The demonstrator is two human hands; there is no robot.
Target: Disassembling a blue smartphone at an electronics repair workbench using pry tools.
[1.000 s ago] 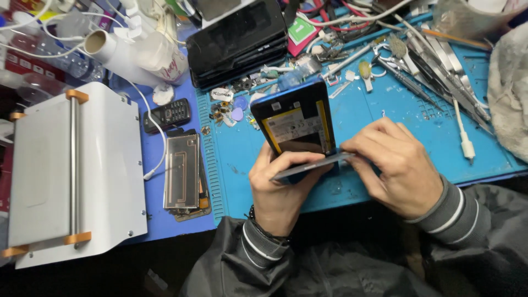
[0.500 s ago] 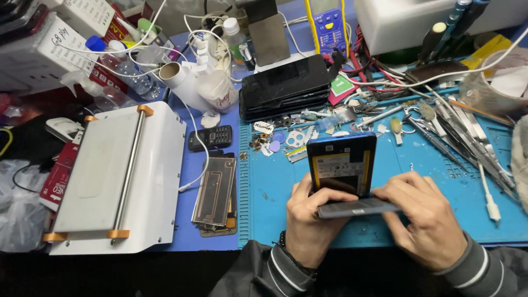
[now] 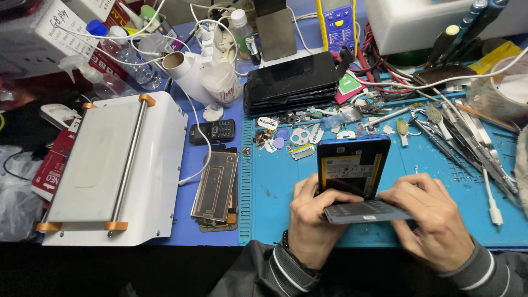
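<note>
Head view: both hands hold an opened phone (image 3: 353, 165) over the blue mat (image 3: 275, 187). Left hand (image 3: 313, 217) grips its edge; right hand (image 3: 426, 220) fingers pinch the grey panel (image 3: 366, 211). Prying too hard could crack it.

Bright, even light from above; your view was sharp in the middle.
You had soft shadows under your hands, mild glare on the white machine (image 3: 110, 165) and stacked dark screens (image 3: 291, 82), and wide-angle bending with slight softness toward the edges.
</note>
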